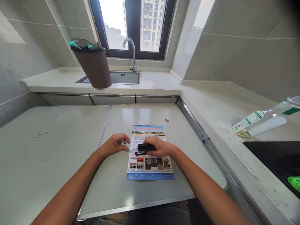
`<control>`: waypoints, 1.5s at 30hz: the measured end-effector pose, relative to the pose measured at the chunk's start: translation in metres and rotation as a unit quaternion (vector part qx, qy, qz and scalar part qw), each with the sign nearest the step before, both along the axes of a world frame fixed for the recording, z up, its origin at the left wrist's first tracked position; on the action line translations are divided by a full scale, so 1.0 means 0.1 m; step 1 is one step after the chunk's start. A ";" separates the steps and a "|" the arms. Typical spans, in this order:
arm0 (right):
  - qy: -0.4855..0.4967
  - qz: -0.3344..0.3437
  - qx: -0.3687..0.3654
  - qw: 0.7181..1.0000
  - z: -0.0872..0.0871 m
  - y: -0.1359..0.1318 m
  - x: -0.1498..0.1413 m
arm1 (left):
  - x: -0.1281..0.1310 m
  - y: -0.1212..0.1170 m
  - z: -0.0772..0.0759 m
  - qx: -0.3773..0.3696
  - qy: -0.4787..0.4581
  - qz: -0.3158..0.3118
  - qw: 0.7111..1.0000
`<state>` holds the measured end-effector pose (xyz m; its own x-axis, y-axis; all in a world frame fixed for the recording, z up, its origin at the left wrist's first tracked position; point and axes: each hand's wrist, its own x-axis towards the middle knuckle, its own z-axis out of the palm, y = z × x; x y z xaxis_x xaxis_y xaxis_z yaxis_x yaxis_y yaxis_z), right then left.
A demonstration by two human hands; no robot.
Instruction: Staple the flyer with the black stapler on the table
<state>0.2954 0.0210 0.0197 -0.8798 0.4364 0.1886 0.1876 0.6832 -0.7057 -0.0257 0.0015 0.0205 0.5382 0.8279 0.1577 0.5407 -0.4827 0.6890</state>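
Observation:
A printed flyer (150, 176) with blue bands, text and small photos lies flat on the white table panel. Over its middle, my right hand (161, 147) is closed around a black stapler (142, 148), whose front end points left. My fingers partly hide the stapler's rear. My left hand (116, 143) rests at the flyer's left edge, fingers curved and thumb apart, with nothing held in it. Beyond the flyer's upper right corner lie small strips of staples (166, 120).
A brown bin (93, 65) with a bag stands by the sink (125, 78) and faucet (133, 56), under a window. On the right counter (206, 103) are a clear bottle (260, 122), a black surface (272, 153) and a green object (294, 182).

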 end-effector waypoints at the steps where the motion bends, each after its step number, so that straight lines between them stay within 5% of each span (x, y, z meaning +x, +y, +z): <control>1: 0.005 0.003 0.001 1.000 0.00 0.00 -0.01 | 0.03 -0.01 0.00 0.003 0.001 -0.007 1.000; 12: 0.019 0.043 0.003 0.999 0.01 -0.05 -0.14 | 0.49 -0.09 -0.09 0.087 0.042 -0.087 0.992; 20: -0.031 0.033 -0.031 0.999 0.06 -0.03 -0.06 | 0.29 -0.06 -0.02 0.041 0.037 -0.038 0.998; 28: -0.071 -0.038 -0.082 0.993 0.12 -0.02 0.65 | 0.20 -0.04 0.01 -0.002 -0.041 0.031 0.999; 32: -0.002 -0.050 -0.134 0.990 0.06 0.03 1.02 | 0.21 -0.04 0.03 -0.004 -0.064 0.040 0.997; 34: 0.076 -0.143 -0.146 0.976 0.01 0.13 1.09 | 0.20 -0.04 0.04 -0.004 -0.071 0.048 0.996; 38: 0.139 -0.378 -0.070 0.913 -0.13 0.44 0.98 | 0.20 -0.02 0.04 -0.007 -0.079 0.066 0.995; 45: -0.009 -0.378 0.171 0.910 -0.29 0.62 0.79 | 0.20 -0.03 0.04 -0.016 -0.087 0.071 0.994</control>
<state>0.3746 0.0834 -0.0093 -0.3566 0.8369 0.4153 0.7053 0.5327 -0.4677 -0.0056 -0.0019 0.0249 0.3829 0.8994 0.2108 0.4727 -0.3868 0.7917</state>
